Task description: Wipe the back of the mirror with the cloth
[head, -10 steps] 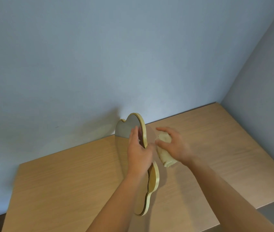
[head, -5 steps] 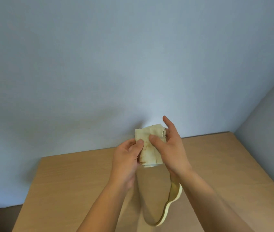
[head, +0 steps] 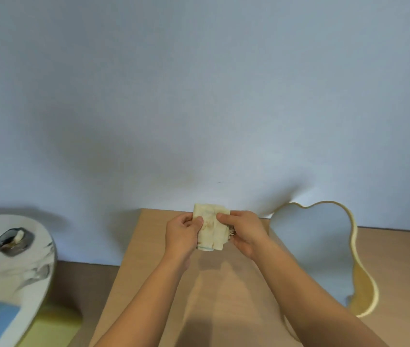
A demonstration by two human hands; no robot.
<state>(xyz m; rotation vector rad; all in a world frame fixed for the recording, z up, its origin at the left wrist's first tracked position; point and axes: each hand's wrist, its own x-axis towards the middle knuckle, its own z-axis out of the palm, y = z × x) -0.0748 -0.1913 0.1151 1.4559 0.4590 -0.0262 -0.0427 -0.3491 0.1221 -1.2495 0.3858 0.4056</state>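
At centre frame, above a wooden table [head: 154, 266], left hand [head: 182, 235] and right hand [head: 245, 232] pinch a folded cloth [head: 211, 227] between them; the mirror [head: 314, 249] lies flat at right, untouched.

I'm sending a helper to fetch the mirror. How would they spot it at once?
Start at the wooden table against the pale blue wall. To the right of the two hands holding the cloth, the mirror rests on the tabletop. It is the only wavy, cloud-shaped thing there, with a thin yellow rim.
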